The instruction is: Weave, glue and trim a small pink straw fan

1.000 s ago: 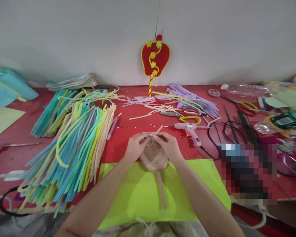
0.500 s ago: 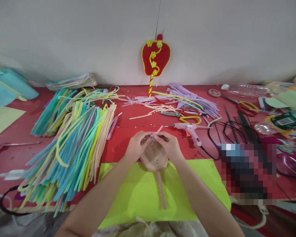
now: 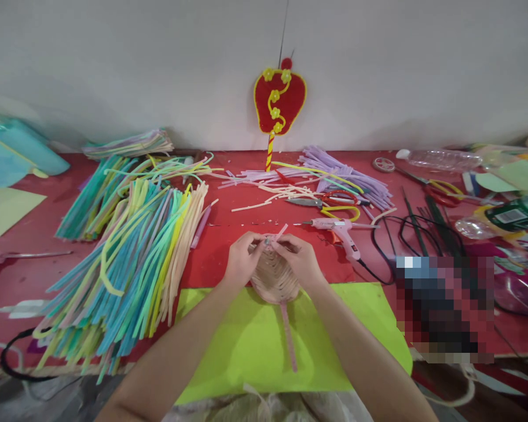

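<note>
A beige fan (image 3: pixel 274 281) made of pipe cleaners lies before me, its pink handle (image 3: pixel 289 340) pointing toward my body. My left hand (image 3: pixel 243 258) is closed at the fan's far edge, thumb and fingertips pinched together beside a small greyish-blue spot there. On the other side, my right hand (image 3: pixel 301 258) pinches a short pink pipe cleaner (image 3: pixel 281 231) whose free end sticks up past the fingertips. The hands nearly meet over the fan's far end, and the fingers hide part of that edge. Beneath is a yellow-green sheet (image 3: pixel 246 351).
Bundles of coloured pipe cleaners (image 3: pixel 132 275) lie to the left, purple ones (image 3: pixel 343 176) at the back. A pink glue gun (image 3: pixel 341 231) and scissors (image 3: pixel 323 205) lie right of my hands. A red fan (image 3: pixel 281 102) with yellow flowers leans on the wall.
The hands have barely moved and keep their pinch at the fan's far edge. The pink pipe cleaner's free end has shifted slightly left. The whole view has moved very slightly.
</note>
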Motion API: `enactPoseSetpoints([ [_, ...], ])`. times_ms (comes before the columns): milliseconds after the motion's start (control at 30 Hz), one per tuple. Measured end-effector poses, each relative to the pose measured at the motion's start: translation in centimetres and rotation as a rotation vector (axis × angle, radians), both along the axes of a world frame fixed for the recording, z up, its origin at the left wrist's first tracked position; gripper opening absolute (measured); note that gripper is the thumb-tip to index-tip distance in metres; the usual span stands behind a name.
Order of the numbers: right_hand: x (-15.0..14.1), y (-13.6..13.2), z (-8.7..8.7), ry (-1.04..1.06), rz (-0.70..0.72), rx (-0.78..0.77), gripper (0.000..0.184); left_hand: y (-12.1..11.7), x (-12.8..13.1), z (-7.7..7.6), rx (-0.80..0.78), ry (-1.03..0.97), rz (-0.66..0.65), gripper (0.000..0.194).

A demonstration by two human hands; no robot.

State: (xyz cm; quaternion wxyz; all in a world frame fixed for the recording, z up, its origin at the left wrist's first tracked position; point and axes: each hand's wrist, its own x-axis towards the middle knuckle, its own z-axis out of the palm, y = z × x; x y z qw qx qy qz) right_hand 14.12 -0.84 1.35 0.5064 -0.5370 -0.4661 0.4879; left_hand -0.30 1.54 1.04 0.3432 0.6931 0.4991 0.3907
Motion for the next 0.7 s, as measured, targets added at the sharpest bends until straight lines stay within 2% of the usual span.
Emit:
enactPoseSetpoints([
  [233, -0.28, -0.06, 0.03, 0.066, -0.02, -0.012, 0.019, -0.18, 0.23, -0.01, -0.046, -0.051, 0.037, 0.02],
  [533, -0.06, -0.18, 0.31, 0.057, 0.039, -0.047, 0.025, 0.09, -0.13, -0.14, -0.029, -0.015, -0.002, 0.019],
  [700, 0.04, 0.0, -0.02, 0.083, 0.031, -0.025, 0.022, -0.03, 0.0, -0.29, -0.062, -0.052, -0.033, 0.021],
])
